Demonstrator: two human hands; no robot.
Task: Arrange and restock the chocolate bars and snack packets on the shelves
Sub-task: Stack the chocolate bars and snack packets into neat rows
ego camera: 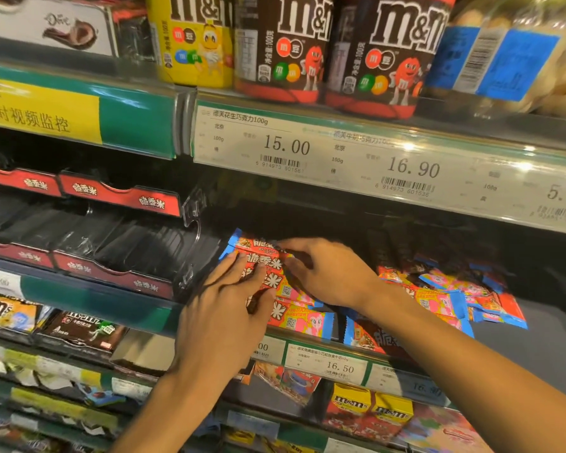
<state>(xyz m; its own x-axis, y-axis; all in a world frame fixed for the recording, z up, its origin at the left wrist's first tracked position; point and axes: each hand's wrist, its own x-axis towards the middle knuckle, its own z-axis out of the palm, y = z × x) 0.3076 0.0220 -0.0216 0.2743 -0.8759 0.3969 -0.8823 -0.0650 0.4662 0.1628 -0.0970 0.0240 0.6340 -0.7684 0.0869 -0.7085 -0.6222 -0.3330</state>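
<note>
Nearest, down on the lower shelves, sit two yellow-topped M&M's boxes (370, 410) side by side below a price tag reading 16.50 (327, 366), and off to the left two flat M&M's bags (46, 325) lie one beside the other, one pale, one brown.

Above them, on the middle shelf (520, 351), both of the person's bare hands are on a small stack of red chocolate bar packets (268, 273) with blue ends. The left hand (223, 318) lies over the near side of the stack, fingers spread and fairly straight, pressing on the wrappers with the thumb tucked against their edge. The right hand (327, 273) reaches across from the right, fingers bent, tips pinching the top packet at its far end. I can count at least four packets in that stack; below the hands it is hard to be sure. To the right a loose heap of the same packets (451, 295) lies jumbled on the shelf, too tangled to count.

To the left stand red display trays (111, 273), four fronts showing in two tiers, dark inside.

Farther up, the top shelf's edge carries price labels (307, 148) marked 15.00 and 16.90. On it stand three M&M's tubs (379, 53): one yellow, two brown. Beside them is a clear jar with a blue label (504, 57), and at far left one white chocolate box (46, 27).
</note>
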